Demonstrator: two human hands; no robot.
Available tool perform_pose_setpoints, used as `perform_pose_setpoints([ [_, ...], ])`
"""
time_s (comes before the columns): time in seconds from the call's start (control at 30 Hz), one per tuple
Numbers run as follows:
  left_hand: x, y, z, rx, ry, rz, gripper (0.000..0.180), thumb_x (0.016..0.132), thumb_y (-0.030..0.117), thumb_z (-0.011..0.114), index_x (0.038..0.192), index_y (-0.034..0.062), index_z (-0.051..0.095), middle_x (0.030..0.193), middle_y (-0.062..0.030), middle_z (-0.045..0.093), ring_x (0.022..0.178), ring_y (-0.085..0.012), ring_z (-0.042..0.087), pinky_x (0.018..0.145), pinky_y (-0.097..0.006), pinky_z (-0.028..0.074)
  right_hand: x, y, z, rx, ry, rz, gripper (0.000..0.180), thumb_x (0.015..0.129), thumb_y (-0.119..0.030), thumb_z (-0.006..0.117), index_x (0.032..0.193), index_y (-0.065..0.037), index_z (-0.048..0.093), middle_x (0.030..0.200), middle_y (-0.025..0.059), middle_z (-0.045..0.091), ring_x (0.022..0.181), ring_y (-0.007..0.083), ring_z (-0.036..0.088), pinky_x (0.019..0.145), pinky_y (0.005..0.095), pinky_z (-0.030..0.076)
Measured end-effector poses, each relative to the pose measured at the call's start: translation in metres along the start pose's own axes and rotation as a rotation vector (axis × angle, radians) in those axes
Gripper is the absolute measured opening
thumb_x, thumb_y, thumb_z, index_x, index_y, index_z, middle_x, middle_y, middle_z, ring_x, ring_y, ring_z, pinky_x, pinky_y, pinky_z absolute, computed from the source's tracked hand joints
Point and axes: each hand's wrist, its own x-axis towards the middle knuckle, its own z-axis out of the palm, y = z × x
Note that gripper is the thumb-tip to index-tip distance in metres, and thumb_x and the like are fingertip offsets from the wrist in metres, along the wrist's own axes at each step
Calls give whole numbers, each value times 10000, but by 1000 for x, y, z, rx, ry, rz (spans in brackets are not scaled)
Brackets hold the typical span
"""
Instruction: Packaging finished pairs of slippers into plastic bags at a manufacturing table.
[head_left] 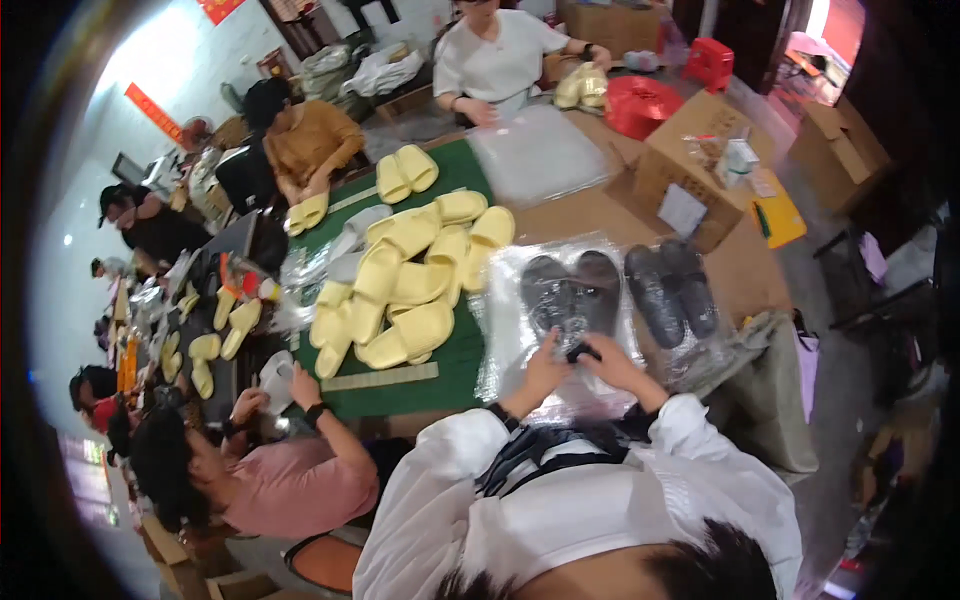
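My left hand [545, 368] and my right hand [610, 362] meet over a clear plastic bag [510, 340] on the table in front of me. Both pinch the near end of a pair of dark grey slippers [570, 290] lying side by side inside that bag. A small black part shows between my fingers. A second pair of dark grey slippers [670, 285] lies bare just to the right. To the left sits a heap of pale yellow slippers [410, 285] on a green mat [455, 355].
Several other people sit around the long table: one in pink at my left [300, 480], one in mustard [305, 145], one in white at the far end [495, 60]. A stack of clear bags [535, 150], a cardboard box [690, 155] and a red roll [640, 105] lie beyond.
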Motion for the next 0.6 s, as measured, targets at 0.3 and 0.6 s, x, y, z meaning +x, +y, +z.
perform_pose_setpoints([
  [0.3,-3,44,39,-240,-31,-26,674,852,-87,392,1414,113,79,985,-207,579,871,-270,613,741,-316,522,-33,-54,-74,-622,293,-240,978,554,-533,722,1354,-170,291,1432,181,143,1322,375,104,1021,588,92],
  [0.6,-23,68,69,28,-222,136,587,836,-85,407,1379,60,239,1045,-172,586,904,-210,611,791,-293,508,-27,-64,-123,-658,58,-194,799,605,-235,727,1319,-220,368,1326,91,381,1203,296,373,979,480,285],
])
